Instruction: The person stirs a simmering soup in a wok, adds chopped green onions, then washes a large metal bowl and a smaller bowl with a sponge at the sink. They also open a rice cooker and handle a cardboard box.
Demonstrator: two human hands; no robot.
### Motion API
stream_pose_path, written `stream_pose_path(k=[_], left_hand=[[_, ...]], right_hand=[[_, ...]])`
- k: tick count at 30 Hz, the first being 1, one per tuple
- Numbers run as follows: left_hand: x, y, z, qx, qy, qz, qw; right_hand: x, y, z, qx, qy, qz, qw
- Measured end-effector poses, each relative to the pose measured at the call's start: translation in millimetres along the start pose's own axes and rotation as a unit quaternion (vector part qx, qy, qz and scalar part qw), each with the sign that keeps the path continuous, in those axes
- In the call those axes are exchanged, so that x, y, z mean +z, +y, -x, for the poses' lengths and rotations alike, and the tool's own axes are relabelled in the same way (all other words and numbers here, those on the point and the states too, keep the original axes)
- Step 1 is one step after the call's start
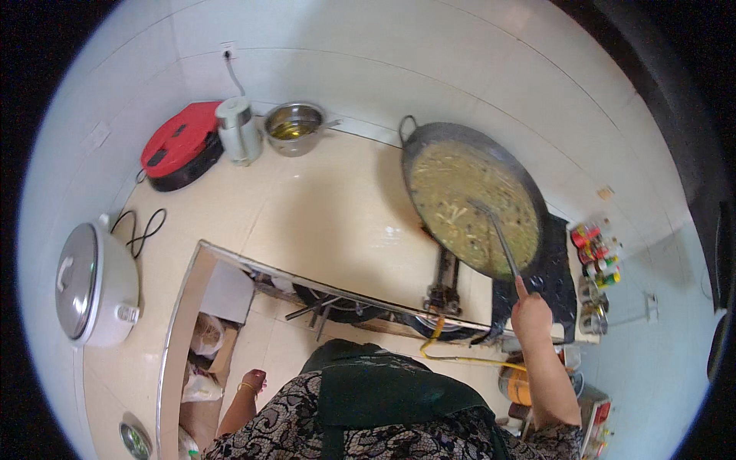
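My right hand (532, 316) is closed on the handle of a long metal ladle or spatula (503, 238), its index finger stretched along the handle. The tool's far end dips into a brownish-green soup or stew (460, 172) with pale strips in it. A large dark wok (480, 135) with a loop handle holds this food and stands on a gas burner (444, 287). My left hand (255, 379) hangs low beside my body, away from the counter, its fingers curled; nothing can be made out in it.
A steel bowl of yellow oil-like liquid (294, 129), a kettle (238, 132) and a red appliance (184, 144) stand along the back wall. A rice cooker (98, 287) is at left. Seasoning bottles (598, 250) line the right side. A yellow hose (471, 359) hangs below the counter's front edge.
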State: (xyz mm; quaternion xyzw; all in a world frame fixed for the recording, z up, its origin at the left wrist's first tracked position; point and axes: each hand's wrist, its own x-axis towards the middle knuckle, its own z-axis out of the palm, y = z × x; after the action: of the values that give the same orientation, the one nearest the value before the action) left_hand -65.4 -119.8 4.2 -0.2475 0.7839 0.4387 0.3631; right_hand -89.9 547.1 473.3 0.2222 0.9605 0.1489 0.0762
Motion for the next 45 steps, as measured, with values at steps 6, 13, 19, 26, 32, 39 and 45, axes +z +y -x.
stream_pose_path(k=[6,13,19,26,32,39,45], left_hand=[[-47,-21,29,-0.062,0.03,0.154,0.986],[-50,-40,67,-0.015,0.283,0.018,0.959],[-51,17,148,0.007,0.446,0.073,0.892],[-176,6,191,0.102,0.56,0.299,0.766],[-236,-27,184,0.151,0.642,0.327,0.677],[-298,-89,192,0.124,0.645,0.343,0.672],[-320,-125,218,0.048,0.657,0.419,0.625]], right_hand=[[23,-28,-12,0.027,0.002,-0.014,1.0],[-23,-86,-5,-0.07,0.257,-0.081,0.961],[-24,-205,-4,-0.34,0.181,-0.486,0.784],[5,-339,-9,-0.446,0.015,-0.52,0.729],[-29,-505,6,-0.533,-0.042,-0.562,0.631],[-143,-723,57,-0.587,-0.103,-0.565,0.57],[-219,-856,113,-0.684,-0.108,-0.545,0.473]])
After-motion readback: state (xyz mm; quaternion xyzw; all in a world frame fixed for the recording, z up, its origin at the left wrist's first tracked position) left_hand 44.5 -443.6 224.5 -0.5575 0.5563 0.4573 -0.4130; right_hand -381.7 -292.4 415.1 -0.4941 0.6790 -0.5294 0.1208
